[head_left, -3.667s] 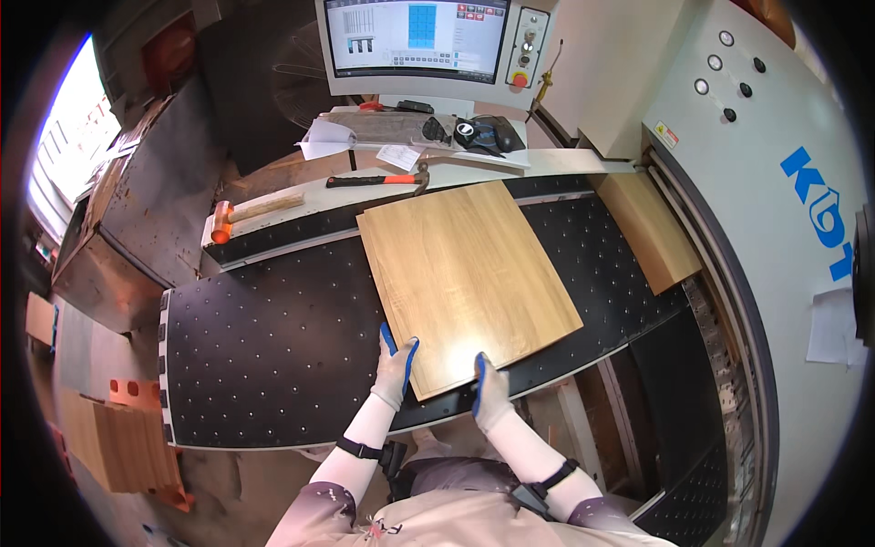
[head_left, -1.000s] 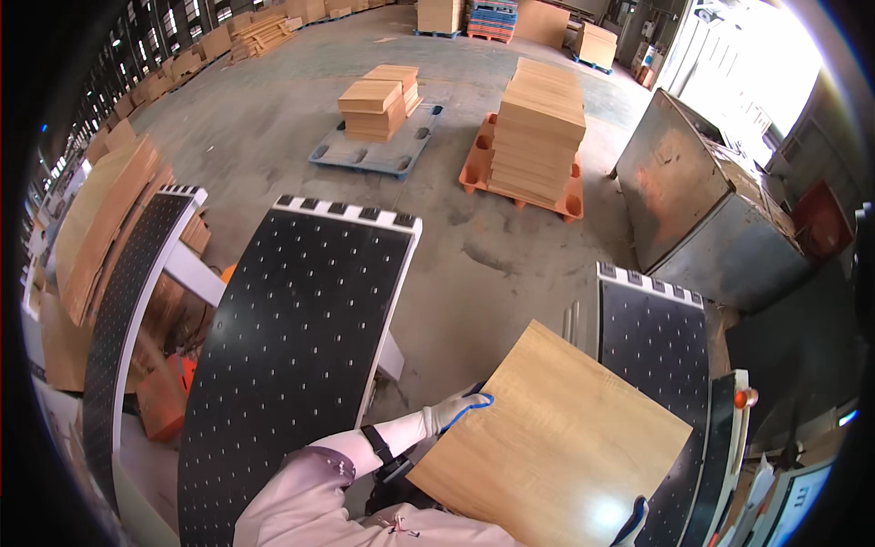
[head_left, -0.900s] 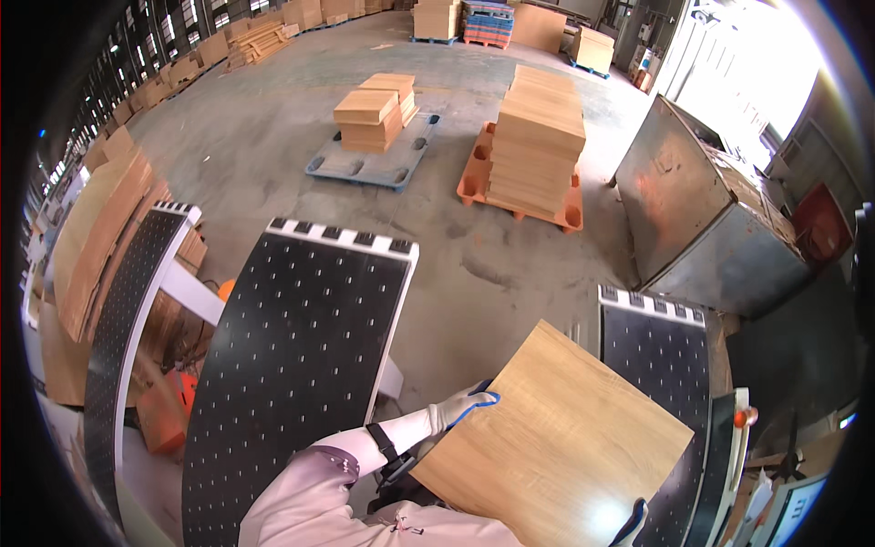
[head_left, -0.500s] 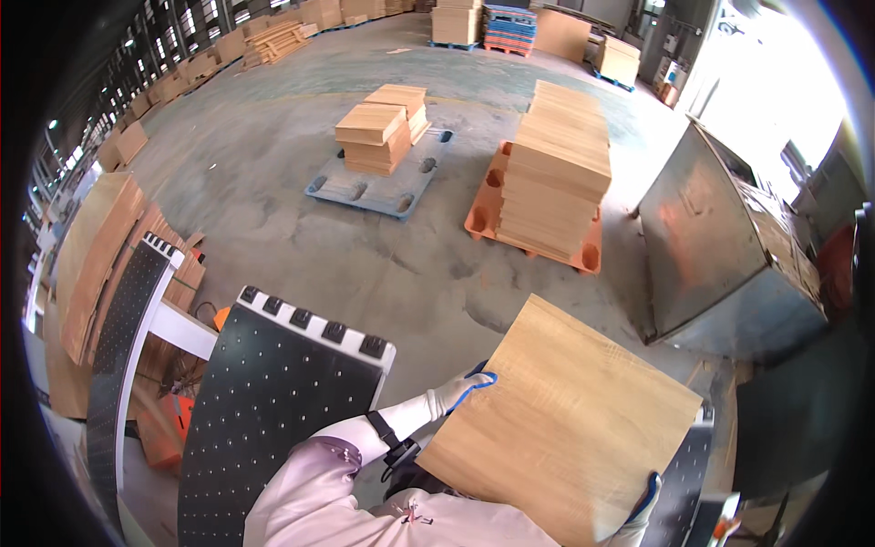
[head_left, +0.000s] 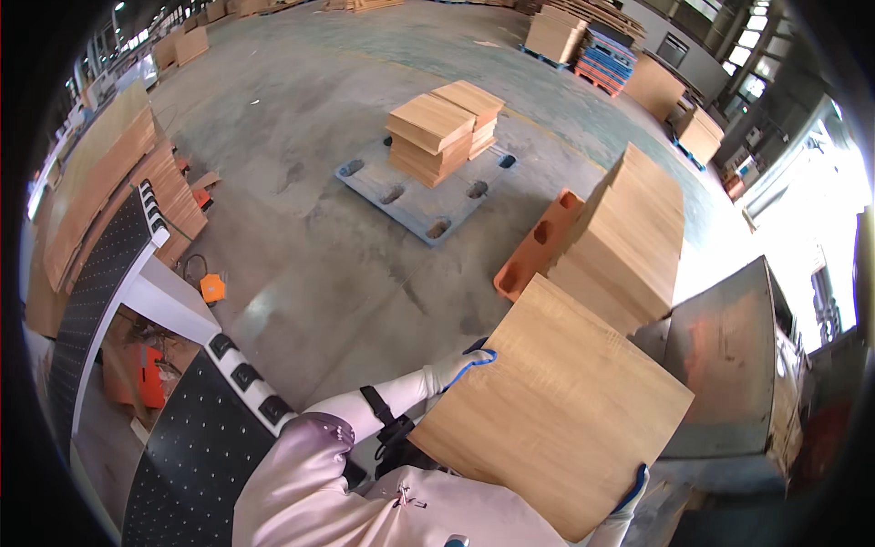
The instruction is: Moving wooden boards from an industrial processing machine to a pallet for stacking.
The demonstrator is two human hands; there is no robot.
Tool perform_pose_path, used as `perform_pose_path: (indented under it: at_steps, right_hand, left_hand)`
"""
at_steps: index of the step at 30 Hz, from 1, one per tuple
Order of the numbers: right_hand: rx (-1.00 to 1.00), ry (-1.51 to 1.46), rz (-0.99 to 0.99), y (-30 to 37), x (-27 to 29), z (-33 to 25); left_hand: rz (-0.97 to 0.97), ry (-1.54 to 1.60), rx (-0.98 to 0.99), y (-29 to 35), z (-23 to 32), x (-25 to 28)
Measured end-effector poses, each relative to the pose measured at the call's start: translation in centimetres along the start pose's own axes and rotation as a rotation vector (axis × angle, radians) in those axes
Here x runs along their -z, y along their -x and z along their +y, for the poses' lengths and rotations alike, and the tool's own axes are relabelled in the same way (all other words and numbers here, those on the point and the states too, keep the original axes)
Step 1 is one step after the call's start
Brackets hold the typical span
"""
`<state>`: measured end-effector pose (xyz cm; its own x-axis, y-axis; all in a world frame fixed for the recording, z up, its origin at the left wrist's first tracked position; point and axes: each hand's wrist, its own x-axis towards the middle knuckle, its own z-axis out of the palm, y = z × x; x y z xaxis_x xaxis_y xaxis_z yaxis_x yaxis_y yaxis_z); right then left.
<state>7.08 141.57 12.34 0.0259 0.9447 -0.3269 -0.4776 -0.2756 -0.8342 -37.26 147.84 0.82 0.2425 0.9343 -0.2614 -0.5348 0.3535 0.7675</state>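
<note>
A square, light wood-grain board (head_left: 558, 406) is held in front of my body, tilted, between both hands. My left hand (head_left: 460, 366), in a white and blue glove, grips its left edge near the far corner, thumb on top. On the opposite edge, near the lower right corner, my right hand (head_left: 629, 497) is closed round the board; its fingers underneath are hidden. Beyond the board stands a tall stack of similar boards (head_left: 620, 237) on an orange pallet (head_left: 538, 239). Two shorter board stacks (head_left: 439, 132) rest on a blue pallet (head_left: 401, 202) farther off.
Black studded work tables with white edges (head_left: 205, 447) stand at my left. Behind them lean large brown sheets (head_left: 109, 196), with an orange box-like object (head_left: 212, 288) on the floor. A metal bin (head_left: 720, 365) stands at the right, close to the orange pallet. More stacks (head_left: 556, 36) line the back.
My view has turned and moved toward the pallets, so both now appear nearer and the work tables have slid down and left. The board stays in both hands.
</note>
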Motion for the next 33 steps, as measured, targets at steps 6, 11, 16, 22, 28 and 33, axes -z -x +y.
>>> perform_pose_path:
  at_steps: [6, 11, 16, 22, 28, 33]
  right_hand:
    - [-0.076, 0.051, -0.128, -15.8, -9.9, -0.4]
    - [-0.152, 0.015, -0.225, -31.3, -18.8, 3.2]
    - [-0.422, -0.009, -0.400, -44.1, -34.0, 5.8]
    - [-0.492, 0.114, -0.395, -54.0, -49.6, 11.6]
    - [-0.580, 0.046, -0.335, -58.2, -61.6, 20.6]
    - [-0.599, -0.003, -0.188, -59.2, -69.9, 27.2]
  left_hand:
    - [0.133, -0.014, -0.077, -7.4, 10.5, 7.7]
    - [0.237, 0.114, -0.154, -12.6, 16.7, 17.3]
    - [0.533, 0.140, -0.238, -14.0, 22.1, 28.4]
    - [0.688, 0.226, -0.281, -13.8, 28.3, 40.4]
    - [0.614, 0.344, -0.181, -16.4, 37.8, 54.8]
    - [0.554, 0.404, 0.033, -17.8, 44.6, 67.8]
